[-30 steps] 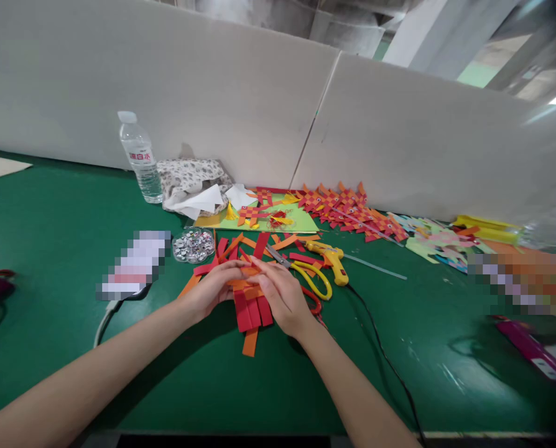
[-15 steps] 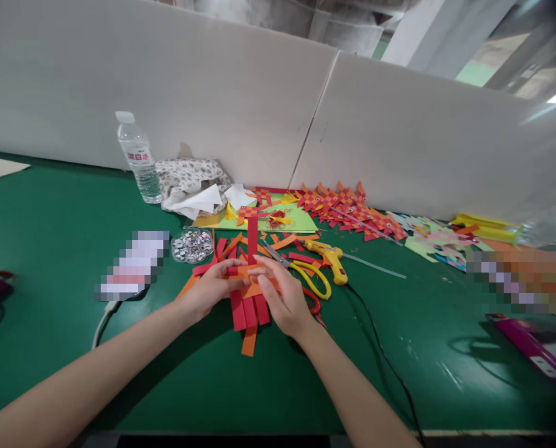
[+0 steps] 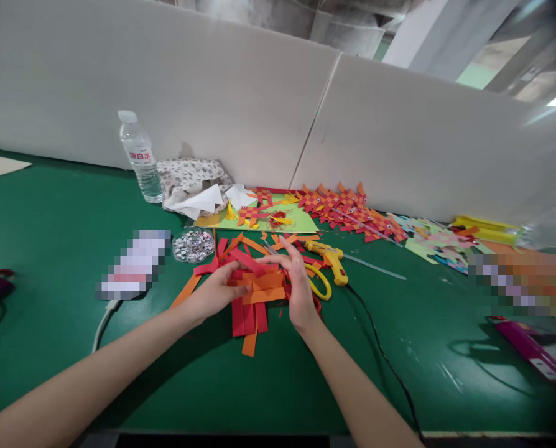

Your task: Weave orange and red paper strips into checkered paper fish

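Red and orange paper strips (image 3: 262,295) cross each other in a partly woven piece above the green table. From its left side my left hand (image 3: 215,291) grips the piece, thumb lying on an orange strip and the other fingers behind. A red strip (image 3: 247,260) slants back over the top of the weave. My right hand (image 3: 299,289) stands at the right edge with fingers stretched out, holding nothing; whether it touches the strip ends I cannot tell. Behind it lie scissors with yellow handles (image 3: 324,283), partly covered by the hand.
A yellow glue gun (image 3: 331,258) with a black cord lies to the right. Beyond are woven paper fish (image 3: 338,208), loose strips (image 3: 240,241) and a bag of googly eyes (image 3: 193,244). A phone (image 3: 135,264), water bottle (image 3: 140,155) and patterned pouch (image 3: 191,174) stand left.
The red strip that stood upright now tilts down over the weave. My right hand has left the strips' middle, moved right and stretched its fingers. My left hand keeps its grip.
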Demonstrator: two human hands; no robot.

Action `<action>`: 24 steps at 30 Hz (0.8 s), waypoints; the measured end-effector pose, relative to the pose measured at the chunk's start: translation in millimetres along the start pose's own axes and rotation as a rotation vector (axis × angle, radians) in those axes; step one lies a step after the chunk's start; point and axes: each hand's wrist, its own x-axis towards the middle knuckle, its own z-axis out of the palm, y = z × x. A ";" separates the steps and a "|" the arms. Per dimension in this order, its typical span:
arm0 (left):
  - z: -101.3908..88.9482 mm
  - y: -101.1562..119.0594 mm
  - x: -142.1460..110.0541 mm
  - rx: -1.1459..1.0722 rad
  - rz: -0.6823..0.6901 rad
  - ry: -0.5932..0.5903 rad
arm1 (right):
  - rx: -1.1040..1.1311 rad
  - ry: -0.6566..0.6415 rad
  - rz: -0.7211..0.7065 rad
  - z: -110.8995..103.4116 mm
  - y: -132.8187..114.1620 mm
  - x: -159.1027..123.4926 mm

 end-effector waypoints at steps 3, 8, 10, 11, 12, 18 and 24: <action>0.1 0.4 0.1 -0.024 -0.013 -0.010 | 0.046 0.066 0.034 -1.8 1.6 0.7; -0.7 2.9 1.4 -0.089 -0.046 0.023 | -0.066 0.062 0.031 -1.7 -0.3 2.4; -1.4 3.2 2.3 -0.109 -0.094 0.046 | -0.091 0.045 0.060 0.0 -0.5 2.4; -1.8 3.3 2.6 -0.116 -0.119 0.050 | -0.110 0.042 0.063 1.0 -0.1 2.4; -2.3 3.5 2.8 -0.123 -0.139 0.054 | -0.138 0.049 0.053 1.8 0.7 2.3; -2.3 7.4 0.4 -0.174 -0.159 0.029 | -0.193 0.124 -0.033 2.9 8.8 4.4; 2.0 9.9 -3.4 -0.252 -0.153 -0.015 | -0.017 0.063 0.101 -0.9 17.3 7.7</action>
